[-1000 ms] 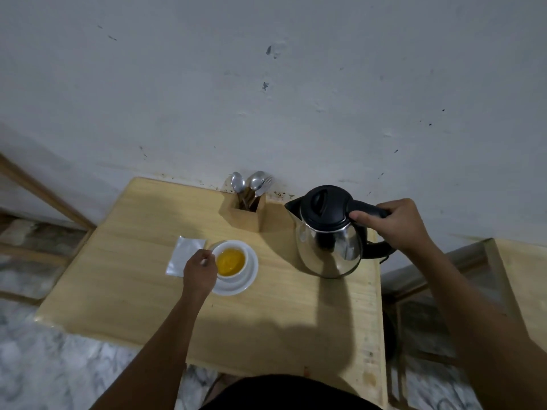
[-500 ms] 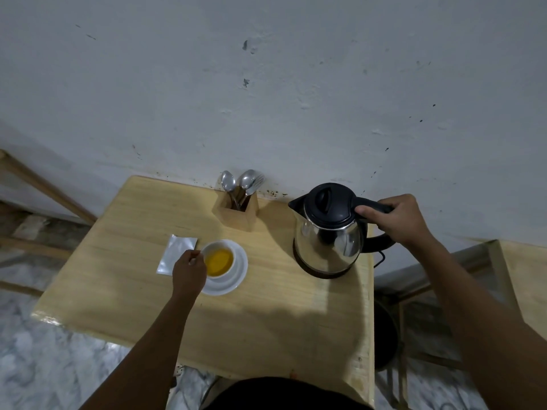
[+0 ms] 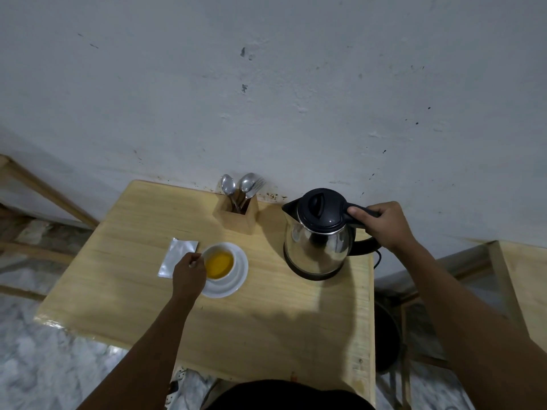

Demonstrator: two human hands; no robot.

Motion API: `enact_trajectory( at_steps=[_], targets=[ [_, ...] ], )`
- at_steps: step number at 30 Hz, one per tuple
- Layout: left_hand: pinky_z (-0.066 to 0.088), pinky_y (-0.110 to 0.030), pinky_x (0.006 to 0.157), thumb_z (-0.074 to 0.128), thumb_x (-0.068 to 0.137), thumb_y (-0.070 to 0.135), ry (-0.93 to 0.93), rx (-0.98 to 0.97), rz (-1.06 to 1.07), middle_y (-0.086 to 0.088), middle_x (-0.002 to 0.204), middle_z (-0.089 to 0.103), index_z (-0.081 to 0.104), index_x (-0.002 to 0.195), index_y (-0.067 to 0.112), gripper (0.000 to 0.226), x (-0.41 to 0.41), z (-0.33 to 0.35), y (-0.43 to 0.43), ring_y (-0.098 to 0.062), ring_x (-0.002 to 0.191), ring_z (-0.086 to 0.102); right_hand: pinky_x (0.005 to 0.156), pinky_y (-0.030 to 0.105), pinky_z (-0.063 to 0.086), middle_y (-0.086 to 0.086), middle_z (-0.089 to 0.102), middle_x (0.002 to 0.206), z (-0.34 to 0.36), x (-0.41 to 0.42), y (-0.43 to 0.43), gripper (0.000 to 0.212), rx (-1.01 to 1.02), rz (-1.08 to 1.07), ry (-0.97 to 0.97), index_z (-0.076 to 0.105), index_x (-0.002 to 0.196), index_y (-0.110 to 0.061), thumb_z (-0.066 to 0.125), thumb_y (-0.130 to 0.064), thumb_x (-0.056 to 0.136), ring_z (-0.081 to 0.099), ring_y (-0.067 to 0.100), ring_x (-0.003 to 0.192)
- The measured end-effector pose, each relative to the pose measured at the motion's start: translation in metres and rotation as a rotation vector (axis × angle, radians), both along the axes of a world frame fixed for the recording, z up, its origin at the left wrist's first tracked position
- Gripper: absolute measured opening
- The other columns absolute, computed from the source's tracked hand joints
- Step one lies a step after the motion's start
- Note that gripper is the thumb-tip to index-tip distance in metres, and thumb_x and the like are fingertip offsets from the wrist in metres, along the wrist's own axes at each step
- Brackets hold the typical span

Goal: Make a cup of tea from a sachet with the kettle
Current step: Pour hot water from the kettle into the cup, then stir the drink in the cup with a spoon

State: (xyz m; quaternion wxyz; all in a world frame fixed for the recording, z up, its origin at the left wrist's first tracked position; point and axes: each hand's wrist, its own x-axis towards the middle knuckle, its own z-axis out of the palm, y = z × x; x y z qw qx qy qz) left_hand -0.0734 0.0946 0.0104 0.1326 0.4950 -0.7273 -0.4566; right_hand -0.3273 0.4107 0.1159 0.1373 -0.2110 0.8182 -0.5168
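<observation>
White cup [image 3: 219, 263], centre frame, holds amber tea (pour seemingly done); left hand [image 3: 189, 272] fingers curled at cup handle, right hand [image 3: 384, 227] gripping steel kettle [image 3: 319, 241] handle; stirring possibly left.

Bare table [image 3: 260, 315] lies open between cup [image 3: 219, 261] and kettle [image 3: 318, 241]; cutlery holder [image 3: 238, 216] stands behind.

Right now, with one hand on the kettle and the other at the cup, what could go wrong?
1. The kettle stands near the table's right edge, its cord hanging over; a tug could pull it off.
2. The left hand sits against the cup, which holds yellow liquid; a nudge could slop it onto the saucer.
3. The sachet lies just beside the cup, so a spill might soak it.
</observation>
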Motion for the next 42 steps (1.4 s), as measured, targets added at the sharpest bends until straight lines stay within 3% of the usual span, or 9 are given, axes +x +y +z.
enact_trajectory(
  at_steps=[4, 7, 12, 18, 22, 25, 27, 34, 42],
  targets=[
    [0.043, -0.037, 0.075, 0.051, 0.092, 0.014, 0.004, 0.010, -0.029, -0.013, 0.083, 0.065, 0.063, 0.086, 0.003, 0.017, 0.001, 0.003, -0.002, -0.028, 0.081, 0.059, 0.047, 0.024, 0.027, -0.005, 0.031, 0.038, 0.001, 0.003, -0.004, 0.067, 0.075, -0.027, 0.057, 0.037, 0.044, -0.013, 0.062, -0.062, 0.082, 0.031, 0.013, 0.038],
    [0.046, -0.039, 0.075, 0.053, 0.092, 0.014, -0.006, 0.033, -0.061, -0.011, 0.077, 0.064, 0.064, 0.087, 0.006, 0.015, 0.003, 0.004, -0.007, -0.029, 0.077, 0.060, 0.055, 0.030, 0.037, 0.003, 0.056, 0.056, -0.002, 0.012, -0.004, 0.067, 0.286, -0.168, 0.202, 0.059, 0.062, -0.016, 0.039, -0.078, 0.082, 0.052, 0.021, 0.055],
    [0.047, -0.041, 0.073, 0.055, 0.091, 0.016, -0.036, 0.069, -0.128, -0.005, 0.068, 0.060, 0.065, 0.083, 0.008, 0.015, 0.006, 0.007, -0.016, -0.027, 0.072, 0.059, 0.081, 0.039, 0.045, 0.002, 0.063, 0.104, 0.009, 0.049, -0.025, 0.033, 0.217, -0.435, 0.552, 0.067, 0.101, -0.020, 0.053, -0.048, 0.091, 0.058, 0.021, 0.095],
    [0.044, -0.033, 0.066, 0.058, 0.091, 0.015, -0.075, 0.166, -0.230, -0.004, 0.064, 0.059, 0.063, 0.076, 0.015, 0.016, 0.009, 0.016, -0.030, -0.024, 0.067, 0.056, 0.074, 0.038, 0.046, 0.004, 0.066, 0.090, 0.035, 0.102, -0.110, 0.009, -0.017, -0.196, 0.949, 0.072, 0.089, -0.014, 0.066, -0.018, 0.085, 0.061, 0.021, 0.084],
    [0.042, -0.024, 0.053, 0.057, 0.092, 0.014, -0.094, 0.260, -0.316, -0.006, 0.065, 0.057, 0.062, 0.080, 0.012, 0.013, 0.008, 0.027, -0.041, -0.019, 0.059, 0.054, 0.067, 0.030, 0.051, -0.006, 0.067, 0.097, 0.036, 0.121, -0.180, 0.018, 0.149, 0.038, 0.549, 0.069, 0.101, -0.023, 0.059, -0.031, 0.090, 0.063, 0.012, 0.080],
    [0.044, -0.025, 0.054, 0.059, 0.090, 0.017, -0.150, 0.301, -0.386, -0.006, 0.067, 0.060, 0.065, 0.086, 0.013, 0.007, 0.005, 0.030, -0.051, -0.019, 0.059, 0.056, 0.076, 0.029, 0.051, -0.008, 0.067, 0.106, 0.018, 0.111, -0.222, 0.030, 0.327, 0.129, 0.017, 0.064, 0.117, -0.028, 0.056, -0.040, 0.091, 0.063, 0.012, 0.094],
    [0.046, -0.024, 0.054, 0.061, 0.089, 0.019, -0.191, 0.312, -0.434, -0.003, 0.069, 0.062, 0.066, 0.092, 0.013, 0.008, 0.002, 0.031, -0.059, -0.018, 0.059, 0.057, 0.085, 0.034, 0.052, -0.005, 0.067, 0.112, 0.001, 0.098, -0.244, 0.035, 0.404, 0.113, -0.115, 0.061, 0.122, -0.027, 0.055, -0.040, 0.091, 0.062, 0.017, 0.103],
    [0.041, -0.015, 0.045, 0.062, 0.089, 0.018, -0.223, 0.350, -0.613, 0.000, 0.067, 0.058, 0.063, 0.084, 0.014, 0.006, -0.005, 0.029, -0.079, -0.011, 0.055, 0.053, 0.087, 0.037, 0.053, 0.002, 0.069, 0.112, -0.044, 0.060, -0.285, 0.034, 0.607, -0.012, -0.085, 0.062, 0.117, -0.026, 0.055, -0.037, 0.086, 0.064, 0.025, 0.103],
    [0.040, -0.012, 0.045, 0.063, 0.088, 0.017, -0.185, 0.362, -0.744, 0.002, 0.067, 0.058, 0.059, 0.081, 0.012, 0.009, -0.007, 0.025, -0.091, -0.008, 0.054, 0.053, 0.065, 0.027, 0.042, -0.002, 0.071, 0.098, -0.061, 0.050, -0.302, 0.022, 0.751, 0.012, 0.134, 0.072, 0.102, -0.031, 0.058, -0.044, 0.090, 0.066, 0.021, 0.093]
  ],
)
